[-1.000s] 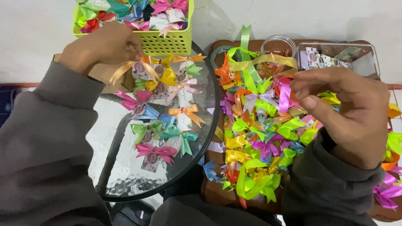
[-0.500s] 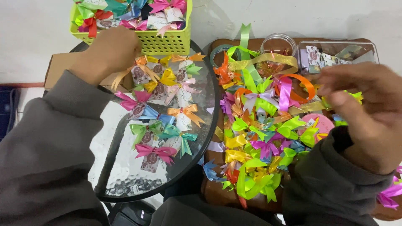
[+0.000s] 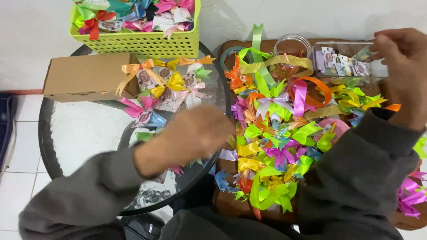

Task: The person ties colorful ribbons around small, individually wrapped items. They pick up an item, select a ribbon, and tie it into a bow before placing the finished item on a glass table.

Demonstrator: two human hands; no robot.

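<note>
a few tagged bows (image 3: 164,89) sit done on the glass worktop (image 3: 84,133), big loose ribbon bow pile (image 3: 275,146) left. left hand (image 3: 195,135) blurred, can't tell its grip; right hand (image 3: 400,66) pinches at the clear tag box (image 3: 347,62).

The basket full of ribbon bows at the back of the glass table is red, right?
Not quite: the basket is yellow-green, not red, as the head view shows. It does sit at the back of the round glass table and is full of ribbon bows.

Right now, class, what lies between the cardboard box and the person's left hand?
In the head view, ribbon-bowed packets on the glass table lie between cardboard box and left hand.
</note>
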